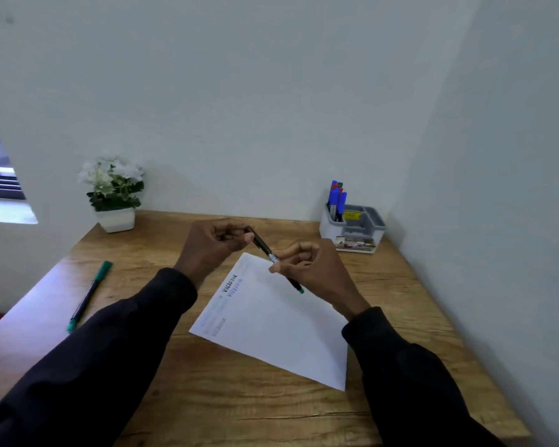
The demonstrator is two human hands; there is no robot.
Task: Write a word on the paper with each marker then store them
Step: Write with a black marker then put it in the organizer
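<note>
Flanking the paper, green marker left, flowerpot and organizer behind.

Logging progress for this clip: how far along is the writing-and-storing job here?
Done: several words show on the paper, and blue markers stand in the organizer. In hand: the left hand and right hand grip the held marker above the sheet. Left: it and the green-capped marker lying on the table are unstored.

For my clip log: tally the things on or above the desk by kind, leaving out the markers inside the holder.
Markers: 2 (held marker, green marker)
Paper: 1
Holder: 1
Plant: 1
Total: 5
</note>
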